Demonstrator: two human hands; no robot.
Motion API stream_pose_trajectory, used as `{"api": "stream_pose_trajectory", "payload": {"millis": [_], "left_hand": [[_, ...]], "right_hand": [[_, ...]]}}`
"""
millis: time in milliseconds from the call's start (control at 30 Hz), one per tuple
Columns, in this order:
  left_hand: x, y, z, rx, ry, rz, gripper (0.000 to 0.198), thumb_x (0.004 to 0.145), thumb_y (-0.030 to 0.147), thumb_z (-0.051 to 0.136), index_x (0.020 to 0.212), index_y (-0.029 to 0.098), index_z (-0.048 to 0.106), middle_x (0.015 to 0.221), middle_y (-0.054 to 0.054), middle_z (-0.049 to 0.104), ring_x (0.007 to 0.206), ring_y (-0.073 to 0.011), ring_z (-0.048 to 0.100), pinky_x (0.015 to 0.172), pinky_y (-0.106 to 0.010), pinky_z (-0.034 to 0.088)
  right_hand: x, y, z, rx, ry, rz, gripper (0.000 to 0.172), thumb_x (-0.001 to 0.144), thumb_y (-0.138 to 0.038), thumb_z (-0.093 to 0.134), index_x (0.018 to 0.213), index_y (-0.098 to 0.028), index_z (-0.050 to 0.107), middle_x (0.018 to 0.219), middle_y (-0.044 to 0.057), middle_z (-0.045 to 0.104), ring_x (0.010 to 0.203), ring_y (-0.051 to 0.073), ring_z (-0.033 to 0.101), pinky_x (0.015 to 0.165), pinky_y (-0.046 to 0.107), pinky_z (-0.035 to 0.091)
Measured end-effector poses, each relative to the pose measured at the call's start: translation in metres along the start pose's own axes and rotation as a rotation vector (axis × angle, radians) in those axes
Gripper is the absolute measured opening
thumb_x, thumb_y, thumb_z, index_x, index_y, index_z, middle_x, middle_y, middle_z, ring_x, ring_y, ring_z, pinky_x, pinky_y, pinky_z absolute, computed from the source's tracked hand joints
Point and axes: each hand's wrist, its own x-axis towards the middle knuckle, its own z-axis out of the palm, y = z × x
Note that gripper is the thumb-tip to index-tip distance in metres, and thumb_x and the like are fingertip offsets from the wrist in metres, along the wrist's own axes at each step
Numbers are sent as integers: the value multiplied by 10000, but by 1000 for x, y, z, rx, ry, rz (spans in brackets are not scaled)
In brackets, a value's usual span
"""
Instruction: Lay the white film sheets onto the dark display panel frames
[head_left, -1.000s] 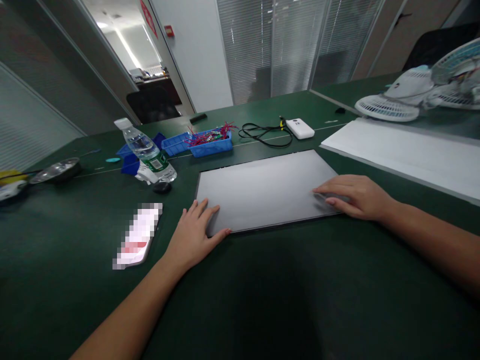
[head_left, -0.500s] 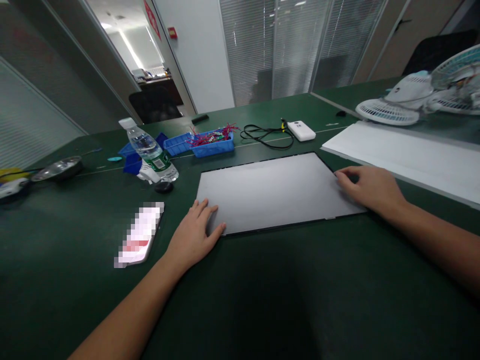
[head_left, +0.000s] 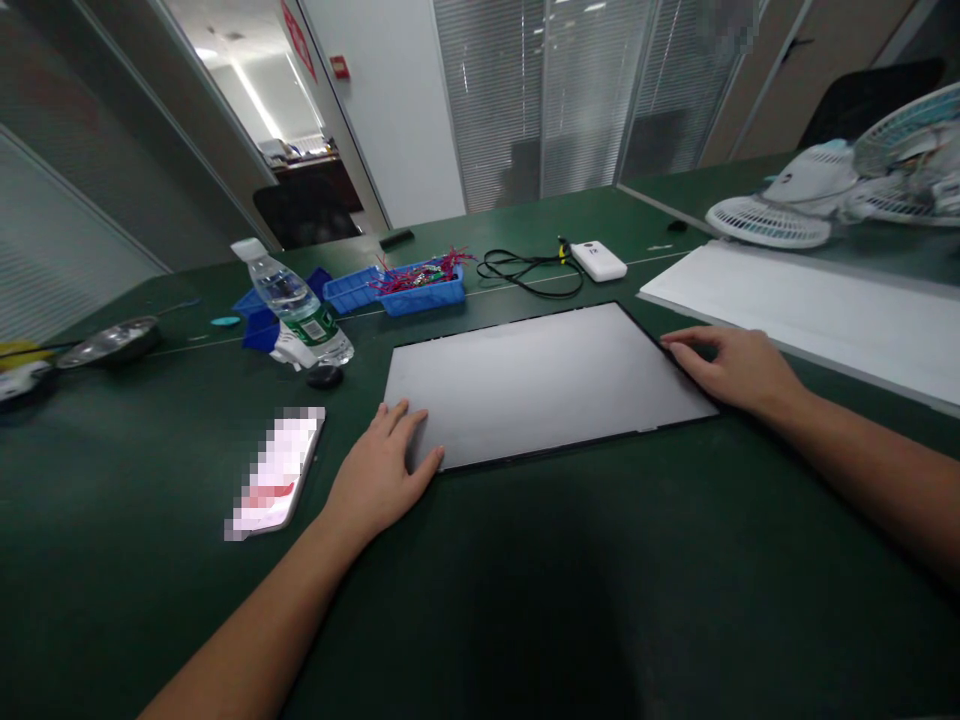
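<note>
A thin, flat, grey-white rectangular panel (head_left: 525, 385) with narrow black edges lies on the dark green table. My left hand (head_left: 382, 470) rests at its left end, fingers spread over the corner area and thumb along the near edge. At the opposite end, my right hand (head_left: 739, 368) is beside the panel's right edge. Its thumb and index finger curve into a loop, their tips close together at that edge; whatever is between them, if anything, is too small to make out. The other right fingers are mostly hidden.
Left of my left hand lies a phone (head_left: 277, 475). Behind it are a black computer mouse (head_left: 325, 376) and a tilted water bottle (head_left: 300, 310). Farther back are a blue tray (head_left: 424, 298) of red wires, a black cable (head_left: 525, 280) and a white power bank (head_left: 598, 261). White boards (head_left: 810, 310) and fan parts (head_left: 772, 222) lie right.
The panel's right end has shifted slightly left and away from me, and my right hand has moved slightly left with it. My left hand stays on the left corner. The view has shifted a little.
</note>
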Motion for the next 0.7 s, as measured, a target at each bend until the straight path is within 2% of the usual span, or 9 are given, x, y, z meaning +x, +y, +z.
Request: {"api": "stream_pose_trajectory", "payload": {"millis": [133,233,300,367,433,500,600,700], "left_hand": [[0,1,-2,0,-19,-14,713,1043,589,519,1598,146,582,1764,-189,432,1675,-412,320,1313,-607,393],[0,0,-1,-1,-19,-11,709,1042,589,522,1596,150,581,1762,-188,436,1675,-412,321,1315,-613,388],[0,0,-1,-6,-9,-2,709,1040,594,528,1593,154,580,1758,-188,443,1673,-411,326,1315,-617,384],[0,-1,0,-12,-3,3,711,1039,597,528,1589,151,582,1755,-193,445,1671,-414,331,1315,-619,383],[-1,-1,0,-18,3,7,717,1036,602,525,1584,144,585,1751,-201,448,1667,-422,338,1311,-628,386],[-1,-1,0,-25,6,14,722,1036,605,519,1583,139,584,1745,-208,455,1662,-431,347,1308,-638,385],[0,-1,0,-28,2,23,724,1037,607,515,1584,138,582,1742,-206,461,1659,-430,353,1318,-631,371],[0,-1,0,-20,5,20,720,1036,603,519,1582,136,583,1742,-205,461,1659,-427,354,1326,-620,362]], "right_hand": [[15,42,-1,-199,95,78,611,1003,-594,489,1388,-230,793,1262,159,782,1046,355,706,858,461,531],[27,90,-1,-347,133,107,714,998,-614,499,1515,-155,682,1479,227,672,1297,406,612,983,509,507],[32,117,-1,-409,100,176,862,1012,-712,459,1564,-68,607,1519,310,607,1354,431,556,1000,527,484],[35,134,-1,-386,10,302,999,1006,-815,394,1582,-16,564,1493,359,599,1333,447,556,974,539,472],[36,138,-1,-337,-62,408,1052,989,-874,348,1604,-46,553,1489,358,606,1296,464,574,943,561,459],[35,132,-3,-329,-66,443,1014,988,-868,357,1625,-104,557,1498,350,608,1263,478,590,913,581,446],[32,117,-6,-369,-14,382,831,1034,-738,423,1610,-167,608,1452,323,652,1167,440,623,861,541,440],[28,105,-7,-394,-19,302,649,1067,-614,454,1526,-232,708,1350,249,724,1039,364,625,803,470,419]]}}
